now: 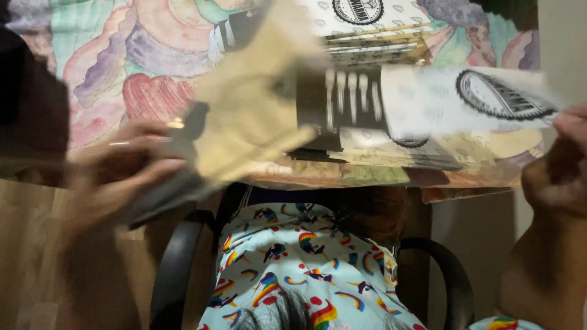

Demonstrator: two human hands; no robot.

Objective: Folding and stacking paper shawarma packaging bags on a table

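A matt brown paper bag [244,110], a glossy printed paper sleeve [428,98] and smooth rainbow-patterned cloth [293,269] over a glossy black plastic chair [177,269] are seen.

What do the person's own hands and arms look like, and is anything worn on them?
Both are bare: no gloves and no sleeves in view. The left hand is blurred; a gold-coloured ring seems to sit on one finger. The right hand and its forearm show no jewellery.

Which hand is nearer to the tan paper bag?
Left. The left hand grips the tan paper bag at its lower left corner; the right hand is far right, holding the white printed bag.
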